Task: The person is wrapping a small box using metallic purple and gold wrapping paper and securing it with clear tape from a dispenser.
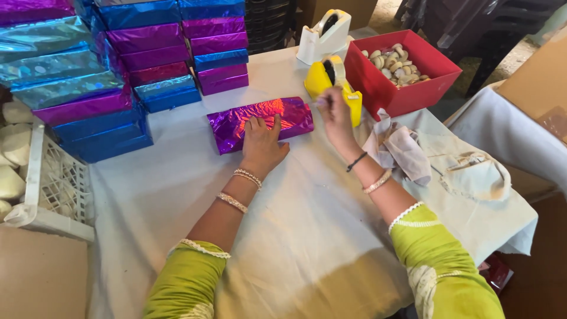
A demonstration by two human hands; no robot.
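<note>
Two tape dispensers stand at the far side of the table (177, 195): a yellow tape dispenser (325, 80) near the middle and a white tape dispenser (323, 34) just behind it. One red box (407, 88) sits to their right, open-topped and holding a heap of small pale pieces too many and too small to count. On the left are stacks of foil-wrapped boxes (118, 77) in blue, purple and teal — well over a dozen, though the frame cuts some off. One white plastic crate (53, 183) hangs at the table's left edge, and a crumpled pale cloth (401, 150) lies to the right.

One purple foil-wrapped box (260, 121) lies apart from the stacks, flat on the white table cover, just in front of the yellow dispenser. It is long and low, its shiny wrap creased and catching pink and orange glints.

The left hand (261, 145) lies palm down on the near edge of this box, fingers spread flat and pressing rather than clasping. The right hand (335, 115) is raised against the yellow dispenser with its fingertips pinched together — probably on a strip of tape, though the strip itself is too faint to make out.
</note>
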